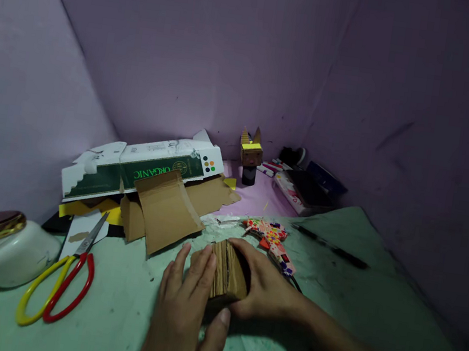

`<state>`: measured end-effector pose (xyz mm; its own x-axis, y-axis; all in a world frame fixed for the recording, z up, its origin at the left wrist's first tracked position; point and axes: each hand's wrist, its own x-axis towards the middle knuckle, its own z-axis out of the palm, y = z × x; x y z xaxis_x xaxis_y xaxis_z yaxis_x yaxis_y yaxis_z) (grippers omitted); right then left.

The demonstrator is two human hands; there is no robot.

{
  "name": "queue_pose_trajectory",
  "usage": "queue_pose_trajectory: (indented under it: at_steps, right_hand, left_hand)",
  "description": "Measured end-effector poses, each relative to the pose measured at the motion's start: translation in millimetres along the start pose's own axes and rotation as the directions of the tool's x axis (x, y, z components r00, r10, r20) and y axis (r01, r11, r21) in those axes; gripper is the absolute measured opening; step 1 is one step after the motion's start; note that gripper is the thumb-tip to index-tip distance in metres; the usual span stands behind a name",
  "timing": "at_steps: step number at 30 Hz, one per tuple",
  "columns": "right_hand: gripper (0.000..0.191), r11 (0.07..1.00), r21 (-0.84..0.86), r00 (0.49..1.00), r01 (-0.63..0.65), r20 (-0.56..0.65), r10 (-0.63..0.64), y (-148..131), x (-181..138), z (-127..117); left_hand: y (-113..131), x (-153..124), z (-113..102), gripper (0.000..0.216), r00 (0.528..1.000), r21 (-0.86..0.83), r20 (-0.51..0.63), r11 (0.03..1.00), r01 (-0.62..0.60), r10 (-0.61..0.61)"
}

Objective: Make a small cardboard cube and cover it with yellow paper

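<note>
A thick block of stacked cardboard layers [226, 272] rests at the middle of the table between my two hands. My right hand [265, 286] is curved round its right side, thumb at the near edge and fingers over the far edge. My left hand [187, 302] presses its fingers along the left side, with the thumb at the near side. The underside of the block is hidden. Just beyond my right hand lies a flower-patterned glue gun [273, 241] with a dark cord. Flat cardboard pieces [169, 210] lie beyond my left hand.
Scissors [66, 286] with red and yellow handles lie at the left, beside a white lidded cup [12, 255]. Behind are a green-and-white carton [149, 170], a small cardboard figure [251, 157] and markers [267, 169]. A black pen [332, 248] lies at the right.
</note>
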<state>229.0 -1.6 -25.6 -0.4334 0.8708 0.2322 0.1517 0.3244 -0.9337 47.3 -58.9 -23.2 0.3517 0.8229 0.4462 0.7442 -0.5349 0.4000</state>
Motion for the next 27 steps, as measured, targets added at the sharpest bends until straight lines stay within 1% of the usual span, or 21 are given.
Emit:
queue_pose_trajectory:
  at_steps: [1,3,5,6,8,10,12,13,14,15,17,19,20,22,24,25,27]
  right_hand:
    - [0.075,1.0,-0.027,1.0,0.004,0.006,-0.004,0.0,-0.4,-1.4]
    - [0.077,0.988,-0.155,1.0,0.019,-0.007,-0.021,2.6,-2.6,-4.9]
    - [0.089,0.956,-0.292,0.999,0.019,-0.03,-0.029,9.0,-7.0,-9.1]
    - [0.098,0.946,-0.324,0.999,0.017,-0.026,-0.027,13.2,-9.9,-11.3]
    - [0.116,0.95,-0.312,1.0,0.01,0.016,-0.006,20.9,-16.5,-16.5]
    - [0.128,0.963,-0.268,0.998,0.004,0.066,0.014,23.5,-23.6,-22.6]
    - [0.131,0.962,-0.273,0.998,0.016,0.063,0.002,17.4,-30.4,-29.4]
    - [0.128,0.954,-0.297,0.999,0.034,0.046,-0.021,11.2,-33.4,-32.5]
    - [0.119,0.941,-0.333,0.998,0.062,0.022,-0.058,3.5,-36.0,-35.1]
    - [0.107,0.92,-0.38,0.995,0.096,-0.002,-0.104,-5.1,-37.8,-37.0]
    - [0.075,0.862,-0.483,0.982,0.156,-0.014,-0.186,-22.2,-39.0,-37.8]
    - [0.049,0.786,-0.576,0.968,0.225,0.042,-0.247,-35.4,-36.7,-34.5]
    - [0.04,0.743,-0.614,0.957,0.266,0.077,-0.279,-39.9,-34.6,-31.8]
    - [0.027,0.654,-0.68,0.931,0.332,0.127,-0.342,-44.9,-29.9,-25.7]
    - [0.019,0.577,-0.737,0.915,0.351,0.137,-0.381,-46.1,-26.5,-20.5]
    - [0.017,0.55,-0.759,0.91,0.35,0.136,-0.392,-45.9,-25.6,-18.5]
    - [0.015,0.522,-0.776,0.904,0.353,0.139,-0.404,-45.2,-25.5,-15.7]
  left_hand:
    - [-0.2,1.2,0.5,0.072,1.0,0.032,-0.009,0.999,-0.02,0.02]
    - [-0.2,3.9,1.6,0.072,0.997,0.1,-0.032,0.993,-0.061,0.065]
    - [2.5,7.8,3.1,0.067,0.994,0.151,-0.054,0.984,-0.09,0.099]
    - [4.8,10.4,3.9,0.063,0.992,0.168,-0.055,0.98,-0.104,0.114]
    - [10.3,16.4,5.1,0.055,0.989,0.19,-0.02,0.971,-0.143,0.149]
    - [14.3,21.7,5.7,0.05,0.979,0.188,0.04,0.961,-0.204,0.2]
    - [14.9,24.8,5.7,0.05,0.976,0.146,0.045,0.965,-0.216,0.211]
    - [13.9,25.3,5.5,0.05,0.979,0.113,0.032,0.973,-0.203,0.201]
    - [12.2,25.1,5.1,0.051,0.983,0.078,0.022,0.98,-0.183,0.182]
    - [10.2,24.5,4.6,0.051,0.988,0.039,0.022,0.987,-0.154,0.154]
    - [6.2,22.6,3.5,0.052,0.995,-0.034,0.054,0.996,-0.088,0.089]
    - [3.4,21.1,2.3,0.053,0.995,-0.095,0.096,0.995,-0.018,0.027]
    - [2.6,20.7,1.8,0.053,0.994,-0.124,0.113,0.992,0.001,0.013]
    - [1.7,20.7,0.7,0.054,0.989,-0.179,0.145,0.984,0.017,0.01]
    - [0.9,21.2,-0.9,0.054,0.985,-0.251,0.174,0.967,0.043,0.001]
    - [0.3,21.6,-2.0,0.054,0.982,-0.291,0.187,0.954,0.077,-0.023]
    - [-1.1,22.7,-4.4,0.057,0.971,-0.358,0.212,0.916,0.181,-0.109]
